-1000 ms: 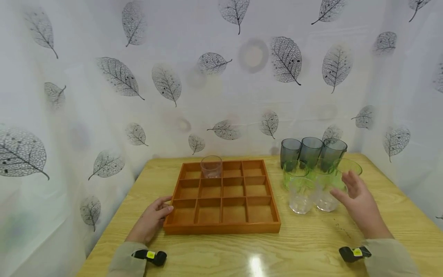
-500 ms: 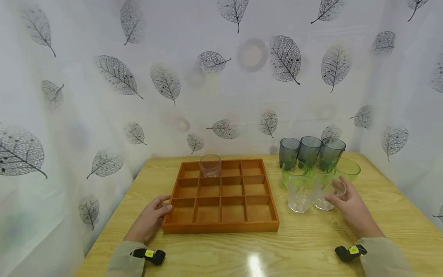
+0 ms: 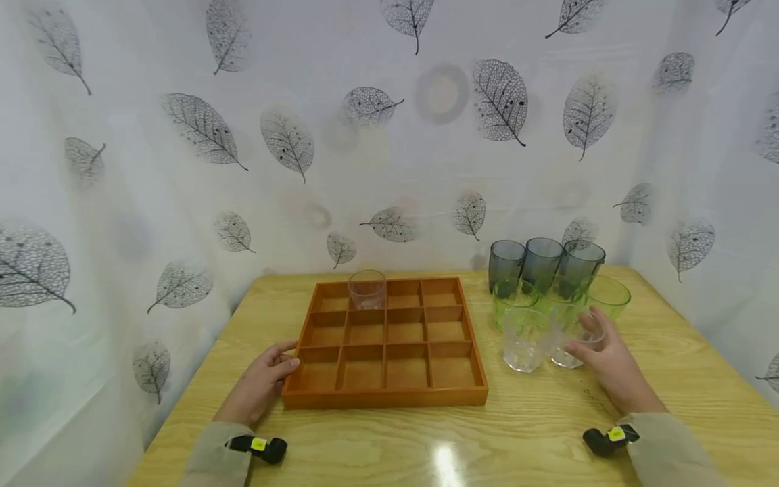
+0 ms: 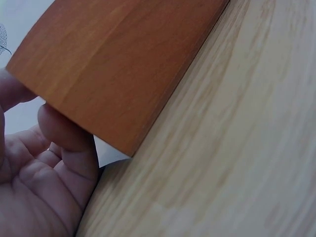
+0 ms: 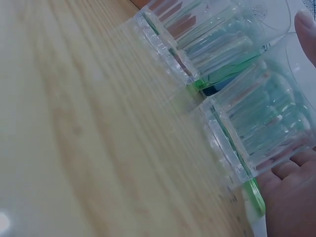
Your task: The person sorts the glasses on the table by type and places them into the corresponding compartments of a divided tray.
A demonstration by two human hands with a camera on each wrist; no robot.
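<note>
In the head view, my right hand (image 3: 611,362) is around the right-hand clear glass (image 3: 564,357), thumb on its near left side and fingers behind it. The right wrist view shows this clear glass (image 5: 259,116) standing upright on the table, with the thumb (image 5: 307,30) near its rim. Another clear glass (image 3: 523,355) stands just to its left. My left hand (image 3: 258,380) rests against the left side of a brown wooden compartment tray (image 3: 389,399); its fingertips touch the wall, partly hidden in the left wrist view. One clear glass (image 3: 367,291) stands in a back-row compartment, second from left.
Behind the clear glasses stand green glasses (image 3: 610,292), partly overlapped by them. Farther back is a row of grey glasses (image 3: 544,260). A leaf-patterned curtain (image 3: 389,169) surrounds the back and sides of the wooden table (image 3: 365,446).
My right hand has come down and left from above the glasses, and its fingers have closed around the right-hand clear glass. The left hand has stayed at the tray.
</note>
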